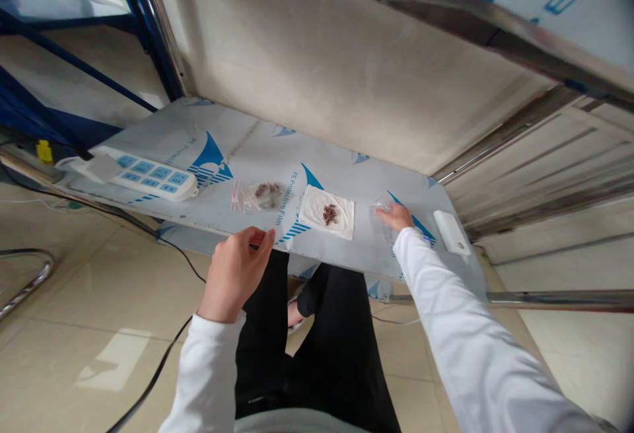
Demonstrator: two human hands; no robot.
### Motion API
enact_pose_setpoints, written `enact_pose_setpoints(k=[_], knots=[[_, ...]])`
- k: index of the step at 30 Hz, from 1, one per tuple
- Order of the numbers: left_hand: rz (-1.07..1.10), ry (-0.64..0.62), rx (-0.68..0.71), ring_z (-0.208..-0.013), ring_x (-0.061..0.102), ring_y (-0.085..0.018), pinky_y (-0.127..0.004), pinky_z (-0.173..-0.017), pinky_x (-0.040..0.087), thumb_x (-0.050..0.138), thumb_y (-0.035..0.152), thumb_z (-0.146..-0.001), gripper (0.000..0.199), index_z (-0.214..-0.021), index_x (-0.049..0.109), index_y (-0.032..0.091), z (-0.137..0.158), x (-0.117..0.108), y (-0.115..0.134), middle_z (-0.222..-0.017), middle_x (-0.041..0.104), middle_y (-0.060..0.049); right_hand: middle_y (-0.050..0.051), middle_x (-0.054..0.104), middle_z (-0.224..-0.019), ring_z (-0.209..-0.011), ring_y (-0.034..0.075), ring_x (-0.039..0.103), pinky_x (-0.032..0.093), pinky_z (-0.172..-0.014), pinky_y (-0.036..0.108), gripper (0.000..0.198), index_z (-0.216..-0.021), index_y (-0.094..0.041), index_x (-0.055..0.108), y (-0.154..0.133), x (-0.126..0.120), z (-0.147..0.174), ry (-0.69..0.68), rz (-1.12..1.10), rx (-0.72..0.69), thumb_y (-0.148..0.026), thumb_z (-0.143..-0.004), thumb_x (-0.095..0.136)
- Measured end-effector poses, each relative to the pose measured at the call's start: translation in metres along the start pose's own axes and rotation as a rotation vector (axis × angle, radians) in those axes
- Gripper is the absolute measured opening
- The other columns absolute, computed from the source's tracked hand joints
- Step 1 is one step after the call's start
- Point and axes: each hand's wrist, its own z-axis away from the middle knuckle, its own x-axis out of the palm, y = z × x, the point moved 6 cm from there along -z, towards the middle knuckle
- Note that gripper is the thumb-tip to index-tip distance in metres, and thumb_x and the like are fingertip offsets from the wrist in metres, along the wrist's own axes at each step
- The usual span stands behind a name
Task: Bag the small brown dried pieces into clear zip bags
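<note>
My left hand (242, 266) hovers by the front edge of the shelf, thumb and fingers drawn together; whatever they may hold is too small to make out. Further right, my right hand (397, 216) has its fingers closed on a clear plastic bag (380, 204), which lies low over the shelf. Between the hands lies a white cloth or paper square (312, 207) bearing a small pile of reddish-brown pieces (330, 214). Clear zip bags (247, 199) with pinkish-red edges lie left of it, with more brown pieces (268, 194) in or under the plastic.
The metal shelf (257, 149) carries blue-printed protective film. A white power strip (148, 172) lies at its left, a white box-like device (450, 232) at its right. An upper shelf (446, 20) overhangs the back right. A black cable (163, 354) runs at the lower left.
</note>
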Motion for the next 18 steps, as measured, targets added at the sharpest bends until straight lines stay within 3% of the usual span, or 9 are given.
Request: enact_pose_setpoints(k=[2,4,6,8,10,12,15,18], knots=[[0.008,-0.015,-0.002,-0.071,0.067,-0.022,-0.025,-0.061,0.037,0.046,0.054,-0.081,0.038,-0.074,0.067,0.022,-0.002,0.005,-0.002,-0.074,0.074,-0.005,0.026,0.060,-0.116,-0.110,0.037,0.056,0.046,-0.086,0.045,0.072,-0.121,-0.004,0.055,0.006,0.007,0.011,0.061,-0.026,0.090,-0.053,-0.069,0.066],[0.011,-0.017,-0.004,-0.072,0.067,-0.022,-0.025,-0.062,0.038,0.046,0.053,-0.082,0.038,-0.073,0.066,0.022,-0.004,0.008,-0.005,-0.076,0.074,-0.005,0.031,0.041,-0.136,-0.127,0.042,0.040,0.039,-0.096,0.054,0.090,-0.136,-0.002,0.037,-0.004,0.006,0.024,0.187,-0.077,0.106,-0.056,-0.069,0.065],[0.001,-0.012,-0.003,-0.073,0.067,-0.022,-0.025,-0.063,0.038,0.046,0.050,-0.082,0.036,-0.073,0.066,0.022,-0.005,0.010,-0.008,-0.079,0.074,-0.005,0.026,0.030,-0.145,-0.135,0.039,0.027,0.031,-0.102,0.056,0.088,-0.142,-0.008,0.028,-0.036,0.000,0.038,0.356,-0.205,-0.020,-0.053,-0.074,0.062],[-0.008,-0.002,0.000,-0.071,0.067,-0.021,-0.025,-0.063,0.038,0.046,0.048,-0.083,0.035,-0.073,0.067,0.022,-0.007,0.013,-0.011,-0.079,0.074,-0.006,0.021,0.038,-0.141,-0.133,0.033,0.033,0.032,-0.104,0.052,0.067,-0.138,-0.013,0.036,-0.088,-0.004,0.056,0.453,-0.382,-0.264,-0.042,-0.081,0.057],[0.009,0.009,-0.006,-0.069,0.067,-0.020,-0.025,-0.063,0.039,0.047,0.047,-0.083,0.035,-0.072,0.067,0.021,-0.009,0.018,-0.013,-0.077,0.074,-0.006,0.017,0.051,-0.129,-0.123,0.028,0.045,0.038,-0.101,0.045,0.045,-0.128,-0.016,0.050,-0.152,0.003,0.075,0.380,-0.497,-0.523,-0.030,-0.086,0.049],[0.050,0.020,-0.020,-0.066,0.067,-0.019,-0.024,-0.062,0.039,0.048,0.046,-0.083,0.033,-0.073,0.067,0.020,-0.010,0.025,-0.018,-0.075,0.073,-0.006,0.014,0.059,-0.120,-0.114,0.024,0.052,0.040,-0.099,0.038,0.035,-0.120,-0.017,0.059,-0.216,0.017,0.094,0.227,-0.501,-0.714,-0.027,-0.088,0.047],[0.160,0.037,-0.057,-0.062,0.066,-0.017,-0.024,-0.061,0.041,0.050,0.042,-0.084,0.031,-0.075,0.067,0.019,-0.011,0.038,-0.031,-0.076,0.074,-0.006,0.012,0.054,-0.132,-0.119,0.025,0.048,0.040,-0.097,0.038,0.040,-0.124,-0.018,0.059,-0.286,0.040,0.114,0.062,-0.368,-0.808,-0.033,-0.087,0.055],[0.272,0.044,-0.093,-0.062,0.066,-0.016,-0.023,-0.061,0.043,0.050,0.039,-0.084,0.029,-0.076,0.067,0.017,-0.013,0.049,-0.047,-0.076,0.074,-0.006,0.009,0.059,-0.128,-0.118,0.026,0.049,0.037,-0.097,0.041,0.031,-0.111,-0.021,0.068,-0.317,0.052,0.122,0.000,-0.280,-0.844,-0.034,-0.083,0.063]])
